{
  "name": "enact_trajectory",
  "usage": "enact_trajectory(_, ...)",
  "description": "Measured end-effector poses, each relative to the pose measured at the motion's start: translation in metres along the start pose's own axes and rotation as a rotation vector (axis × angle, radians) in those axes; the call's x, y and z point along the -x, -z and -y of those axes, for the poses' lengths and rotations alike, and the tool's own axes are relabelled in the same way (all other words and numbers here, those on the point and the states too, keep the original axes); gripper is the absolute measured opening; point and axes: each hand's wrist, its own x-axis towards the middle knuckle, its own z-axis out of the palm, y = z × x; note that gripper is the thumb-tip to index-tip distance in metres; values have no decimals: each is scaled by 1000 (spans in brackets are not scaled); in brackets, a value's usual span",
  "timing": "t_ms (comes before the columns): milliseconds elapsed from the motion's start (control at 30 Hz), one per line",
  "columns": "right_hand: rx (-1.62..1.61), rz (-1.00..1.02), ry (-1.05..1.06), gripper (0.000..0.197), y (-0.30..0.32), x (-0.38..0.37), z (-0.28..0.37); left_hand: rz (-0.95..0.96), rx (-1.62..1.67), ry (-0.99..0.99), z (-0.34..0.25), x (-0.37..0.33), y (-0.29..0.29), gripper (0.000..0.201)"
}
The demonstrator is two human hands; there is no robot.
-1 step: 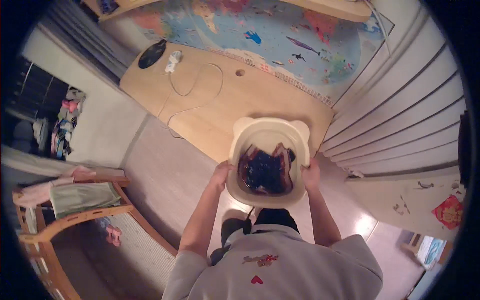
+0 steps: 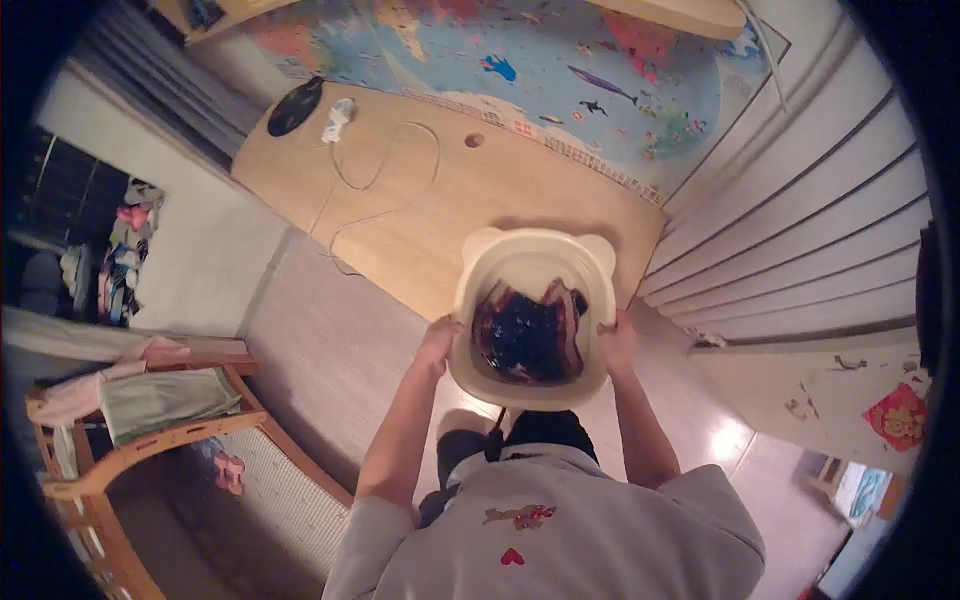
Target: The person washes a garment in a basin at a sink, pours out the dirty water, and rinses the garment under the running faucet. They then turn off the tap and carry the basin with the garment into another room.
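I hold a cream plastic basin (image 2: 530, 245) in front of my chest, above the near edge of a wooden desk (image 2: 450, 200). Two rounded ear-shaped handles stick out on its far side. Dark wet-looking cloth (image 2: 530, 335), dark blue with reddish-brown parts, lies bunched inside it. My left hand (image 2: 440, 345) grips the basin's left rim. My right hand (image 2: 620, 345) grips the right rim. Both forearms come up from the lower edge past my light shirt.
On the desk's far end lie a black round pad (image 2: 295, 105) and a white plug (image 2: 340, 118) with a thin cable (image 2: 390, 170). A world map (image 2: 560, 70) covers the wall behind. White slatted doors (image 2: 800, 230) stand right; a wooden cot (image 2: 150, 420) draped with cloths stands left.
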Motion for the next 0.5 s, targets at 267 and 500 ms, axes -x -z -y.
enact_trajectory(267, 190, -308, 163, 50, -32, -5, 55, -414, -616, -671, -20, -78, 8, 59)
enact_trajectory(500, 262, -68, -77, 69, -104, 21, 79, 294, -464, -459, -4, -92, -34, 76)
